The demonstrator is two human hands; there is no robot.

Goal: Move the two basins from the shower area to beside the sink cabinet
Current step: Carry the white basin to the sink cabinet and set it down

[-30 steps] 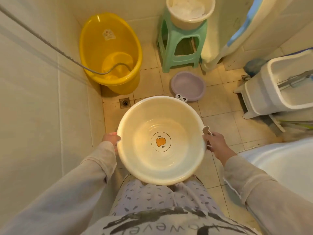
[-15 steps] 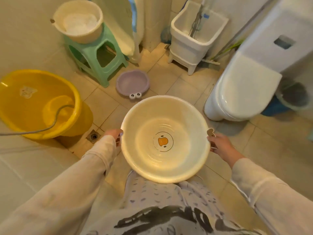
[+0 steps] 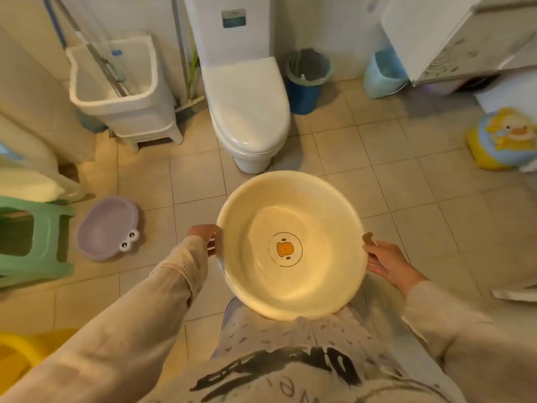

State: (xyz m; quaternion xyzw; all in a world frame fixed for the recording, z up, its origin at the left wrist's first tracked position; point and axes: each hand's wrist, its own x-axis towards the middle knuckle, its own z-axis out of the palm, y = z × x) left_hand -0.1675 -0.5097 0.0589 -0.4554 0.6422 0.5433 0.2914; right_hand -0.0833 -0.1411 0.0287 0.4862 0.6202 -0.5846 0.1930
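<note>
Since the earlier frames the view has been swinging rightward: the yellow tub is sliding off toward the lower-left corner, and the toilet is now sitting straight ahead of the hands.

Both hands are gripping one cream basin at waist height, carrying it level. The left hand is curling closed over the rim on its side; the right hand is wrapping closed around the rim just below a small tab handle. Between the hands, the basin floor is showing an orange duck emblem inside a thin ring — small lettering is running along the ring, too fine to read.

Out beyond the left hand, the second basin, a purple one with two cartoon eyes, is resting on the tiled floor beside a green stool. Further ahead of that hand a white mop bucket is standing by the toilet. Ahead of the right hand two bins are standing — a dark blue one and a pale blue one. Far to the right, a duck-printed item is lying near the white cabinet. Dark lettering on the person's shirt is showing upside down, not legible.
</note>
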